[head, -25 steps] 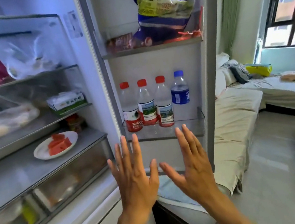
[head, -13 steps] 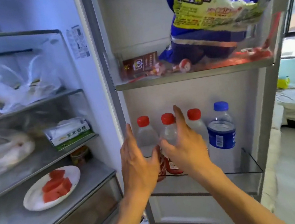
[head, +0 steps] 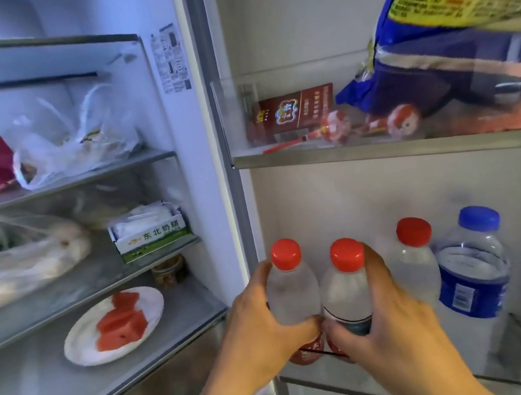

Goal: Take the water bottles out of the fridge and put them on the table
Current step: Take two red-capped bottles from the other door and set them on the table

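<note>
Four water bottles are counted in the lower door shelf (head: 510, 358) of the open fridge: three with red caps and one with a blue cap, all standing upright in one row. The first red-capped bottle (head: 291, 292), at the far left, is gripped by the left hand (head: 258, 333), whose fingers are wrapped around its body from the left side. The second red-capped bottle (head: 347, 293) is enclosed by the right hand (head: 389, 324), with the thumb in front on the label and the other fingers behind it. The two held bottles are touching each other, and both thumbs meet between them. The third red-capped bottle (head: 414, 260) stands just beside the right hand, partly hidden by it, and the blue-capped bottle (head: 474, 271) stands at the right end, touching the third.

Above the bottles the upper door shelf (head: 382, 144) is seen; it carries one large blue and yellow bag (head: 466, 32), one red box (head: 296, 111) and some round wrapped sweets (head: 336, 124). Free room is left between the caps and this shelf. At the left, inside the fridge, one white plate (head: 80, 347) with red fruit pieces, one green and white carton (head: 150, 234) and plastic bags (head: 69, 147) are lying on the shelves. The clear front wall of the lower door shelf stands before the bottle bases.
</note>
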`<act>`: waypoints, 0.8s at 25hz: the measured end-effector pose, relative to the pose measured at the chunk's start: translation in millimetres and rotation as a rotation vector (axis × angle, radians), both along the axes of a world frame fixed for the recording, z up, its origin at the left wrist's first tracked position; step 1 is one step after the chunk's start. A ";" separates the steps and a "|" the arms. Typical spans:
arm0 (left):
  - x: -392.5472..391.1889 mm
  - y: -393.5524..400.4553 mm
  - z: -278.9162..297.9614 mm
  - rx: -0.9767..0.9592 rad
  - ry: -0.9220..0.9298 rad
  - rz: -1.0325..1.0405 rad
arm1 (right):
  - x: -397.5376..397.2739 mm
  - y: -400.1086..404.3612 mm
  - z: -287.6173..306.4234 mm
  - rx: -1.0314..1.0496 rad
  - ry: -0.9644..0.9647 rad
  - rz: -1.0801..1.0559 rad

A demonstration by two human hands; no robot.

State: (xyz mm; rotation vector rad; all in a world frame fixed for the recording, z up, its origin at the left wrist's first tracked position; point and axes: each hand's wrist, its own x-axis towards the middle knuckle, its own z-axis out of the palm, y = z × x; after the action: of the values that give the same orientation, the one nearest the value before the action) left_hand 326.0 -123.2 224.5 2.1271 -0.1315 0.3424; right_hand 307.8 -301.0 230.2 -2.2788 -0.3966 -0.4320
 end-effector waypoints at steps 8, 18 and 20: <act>-13.3 -11.0 -16.2 -0.083 -0.084 0.103 | 5.1 -7.9 -1.6 0.046 -0.073 0.107; -59.3 -14.6 24.2 -0.138 -0.429 0.242 | -15.0 -5.0 27.4 0.340 -0.360 0.182; -75.3 -11.8 22.2 -0.158 -0.458 0.343 | -23.4 -1.8 26.3 0.403 -0.362 0.222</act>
State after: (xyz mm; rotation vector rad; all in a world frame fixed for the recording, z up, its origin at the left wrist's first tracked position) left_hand 250.7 -135.0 246.7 1.8799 -0.0007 1.0083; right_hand 284.4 -302.8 256.5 -1.7437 -0.6708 -0.7397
